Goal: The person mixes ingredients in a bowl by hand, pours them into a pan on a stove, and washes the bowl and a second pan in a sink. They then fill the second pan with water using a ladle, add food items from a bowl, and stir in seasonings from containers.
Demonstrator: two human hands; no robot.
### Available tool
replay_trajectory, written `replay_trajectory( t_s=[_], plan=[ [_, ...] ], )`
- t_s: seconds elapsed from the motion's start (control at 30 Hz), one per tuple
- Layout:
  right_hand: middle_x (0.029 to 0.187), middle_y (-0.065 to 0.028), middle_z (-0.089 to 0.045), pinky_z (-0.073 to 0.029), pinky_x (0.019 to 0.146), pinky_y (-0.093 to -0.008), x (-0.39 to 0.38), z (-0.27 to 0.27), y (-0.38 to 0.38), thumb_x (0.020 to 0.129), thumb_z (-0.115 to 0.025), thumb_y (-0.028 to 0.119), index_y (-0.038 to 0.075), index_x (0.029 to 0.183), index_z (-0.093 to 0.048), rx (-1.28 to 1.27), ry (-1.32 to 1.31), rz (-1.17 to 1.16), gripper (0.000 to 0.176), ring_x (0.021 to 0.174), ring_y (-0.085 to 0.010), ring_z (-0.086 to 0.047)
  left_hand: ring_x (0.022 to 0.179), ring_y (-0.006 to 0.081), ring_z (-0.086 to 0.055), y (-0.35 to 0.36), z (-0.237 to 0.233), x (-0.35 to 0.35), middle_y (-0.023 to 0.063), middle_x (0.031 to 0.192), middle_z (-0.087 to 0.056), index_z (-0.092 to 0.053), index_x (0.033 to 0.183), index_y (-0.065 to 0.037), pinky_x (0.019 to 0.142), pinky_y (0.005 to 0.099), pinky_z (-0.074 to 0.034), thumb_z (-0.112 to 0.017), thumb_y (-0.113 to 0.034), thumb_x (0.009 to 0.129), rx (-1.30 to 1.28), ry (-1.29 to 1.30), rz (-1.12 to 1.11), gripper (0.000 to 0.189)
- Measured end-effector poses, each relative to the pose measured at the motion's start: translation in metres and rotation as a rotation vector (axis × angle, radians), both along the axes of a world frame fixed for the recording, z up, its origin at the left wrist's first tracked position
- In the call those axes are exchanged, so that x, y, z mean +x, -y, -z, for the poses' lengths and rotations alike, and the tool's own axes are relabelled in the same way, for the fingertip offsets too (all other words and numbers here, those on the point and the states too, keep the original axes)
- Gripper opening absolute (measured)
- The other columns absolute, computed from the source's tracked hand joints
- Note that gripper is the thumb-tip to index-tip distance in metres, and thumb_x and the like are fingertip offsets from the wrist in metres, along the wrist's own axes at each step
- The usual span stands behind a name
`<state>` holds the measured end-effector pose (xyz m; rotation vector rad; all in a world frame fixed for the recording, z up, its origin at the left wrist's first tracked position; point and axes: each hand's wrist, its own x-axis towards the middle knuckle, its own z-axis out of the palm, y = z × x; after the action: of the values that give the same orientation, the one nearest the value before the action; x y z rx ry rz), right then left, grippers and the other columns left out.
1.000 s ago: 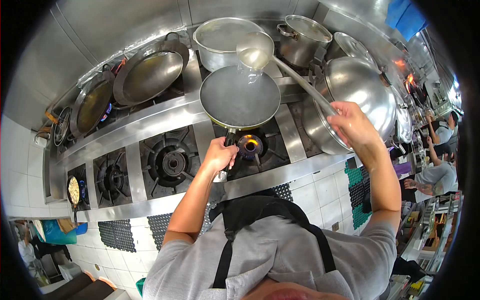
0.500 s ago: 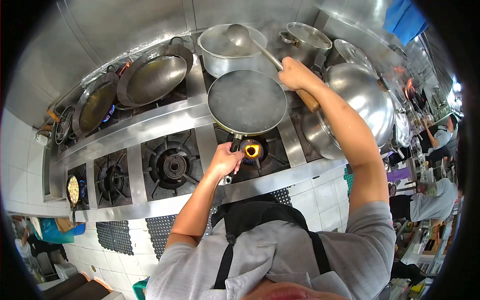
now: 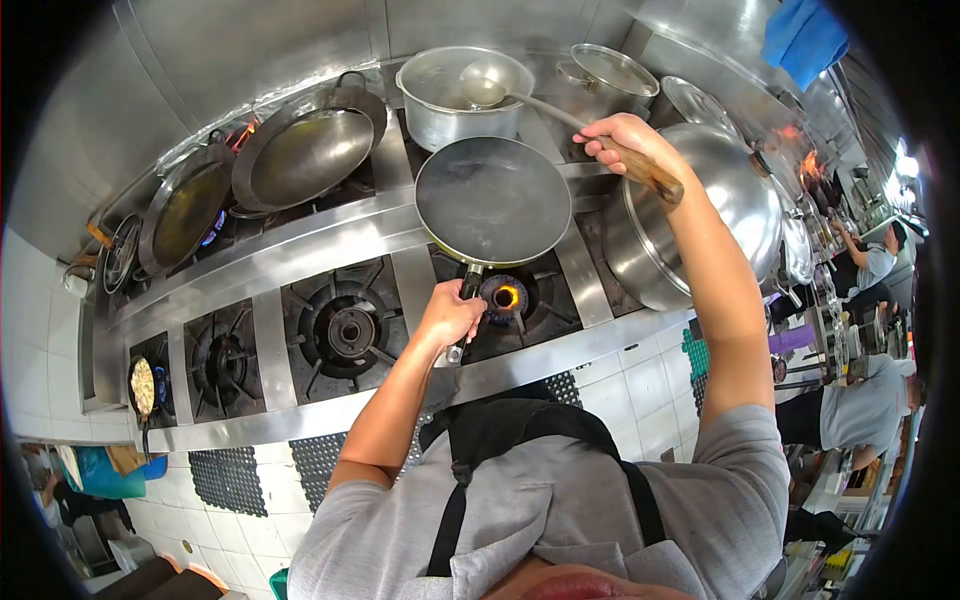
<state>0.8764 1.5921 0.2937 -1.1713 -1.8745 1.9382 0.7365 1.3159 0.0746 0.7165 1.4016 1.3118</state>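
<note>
My left hand (image 3: pixel 453 315) is closed around the black handle of a frying pan (image 3: pixel 493 200), which is held above a lit burner (image 3: pixel 507 297). No food shows in the pan. My right hand (image 3: pixel 628 143) grips the wooden handle of a long ladle (image 3: pixel 484 88). The ladle's bowl hangs over the mouth of a large steel pot (image 3: pixel 462 127) behind the pan, turned so that its hollow side shows. Whether it holds any liquid I cannot tell.
Two dark woks (image 3: pixel 306 160) lean at the back left. A large domed steel vessel (image 3: pixel 715 200) and a lidded pot (image 3: pixel 613 72) stand to the right. A small pan with food (image 3: pixel 143 388) sits far left. Several people work at the right edge.
The ladle's bowl has turned from showing its rounded back to showing its hollow side, and shifted slightly right and down. My right hand has moved right and loosened some fingers.
</note>
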Motion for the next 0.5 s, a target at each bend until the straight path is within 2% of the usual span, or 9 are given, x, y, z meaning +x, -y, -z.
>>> replay_trajectory(
  t_s=[0.17,0.33,0.5],
  plan=[
    [0.066,0.0014,-0.050,-0.029,0.034,-0.0194,0.036,-0.017,0.031,0.090,-0.055,0.014,-0.007,0.103,-0.058,0.036,-0.048,0.056,0.024,0.044,-0.0027,-0.039,0.039,0.0136,-0.049,0.002,-0.002,-0.006,0.0047,0.055,-0.051,-0.050,0.075,-0.001,0.035,0.0296,-0.038,-0.058,0.001,0.080,-0.011,0.002,0.024,0.010],
    [0.066,0.0007,-0.051,-0.028,0.028,-0.0201,0.096,-0.011,0.073,0.095,-0.052,0.020,0.000,0.114,-0.058,0.042,0.038,0.088,0.028,0.037,-0.0035,-0.038,0.040,0.0135,-0.049,0.007,-0.003,-0.006,0.0044,0.056,-0.051,-0.050,0.073,-0.002,0.036,0.0292,-0.039,-0.059,-0.001,0.079,-0.020,0.001,0.051,0.011],
    [0.064,0.0019,-0.052,-0.027,0.030,-0.0214,0.139,0.031,0.123,0.089,-0.057,0.014,0.001,0.104,-0.061,-0.104,0.030,0.162,0.020,0.036,-0.0048,-0.040,0.040,0.0135,-0.049,0.011,0.017,0.010,0.0042,0.056,-0.051,-0.050,0.075,-0.003,0.035,0.0293,-0.038,-0.059,-0.002,0.080,-0.068,0.019,0.068,0.011]
  ],
)
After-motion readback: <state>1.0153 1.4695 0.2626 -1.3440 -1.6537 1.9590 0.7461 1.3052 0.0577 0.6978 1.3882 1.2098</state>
